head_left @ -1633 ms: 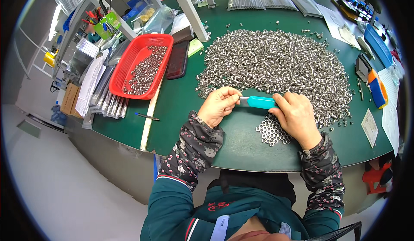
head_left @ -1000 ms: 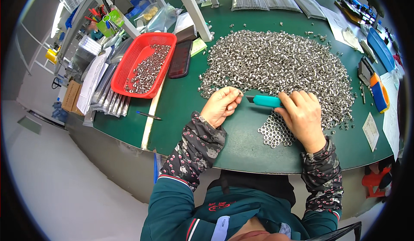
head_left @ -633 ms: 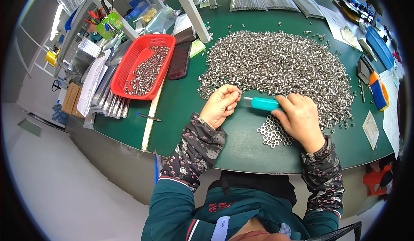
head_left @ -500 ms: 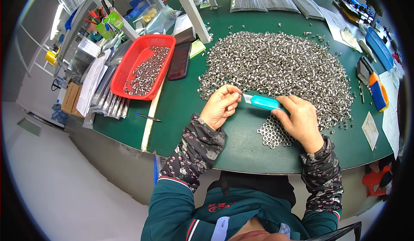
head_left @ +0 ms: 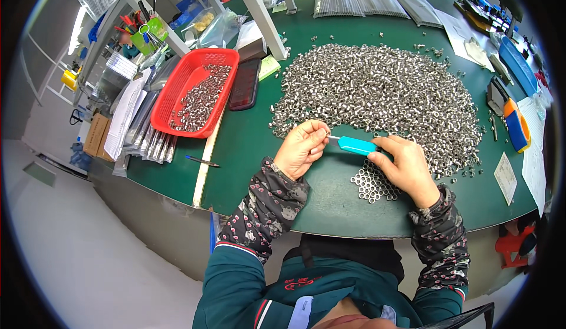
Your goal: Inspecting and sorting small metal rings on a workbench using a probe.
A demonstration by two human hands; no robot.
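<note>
My right hand (head_left: 407, 167) is closed round the turquoise handle of a utility knife (head_left: 356, 146), whose blade points left. My left hand (head_left: 302, 150) pinches a small metal ring (head_left: 328, 134) between thumb and fingertips, mostly hidden by them. The blade's tip is right at this ring; whether it touches cannot be made out. Beyond both hands spreads a wide heap of small metal rings (head_left: 377, 87). Beside my right hand, a flat patch of rings (head_left: 372, 184) lies close together in one layer, partly covered by that hand.
A red plastic basket (head_left: 162, 108) with some rings stands left on the green table (head_left: 265, 208), beside a dark phone (head_left: 244, 84). A pen (head_left: 202, 161) lies near the left edge. Bagged rods (head_left: 339, 2) lie at the back, an orange-and-blue tool (head_left: 517, 126) at right.
The knife has turned slightly, and its blade now shows narrower, closer to the left fingertips. My right hand has shifted a little left; my left hand is almost still.
</note>
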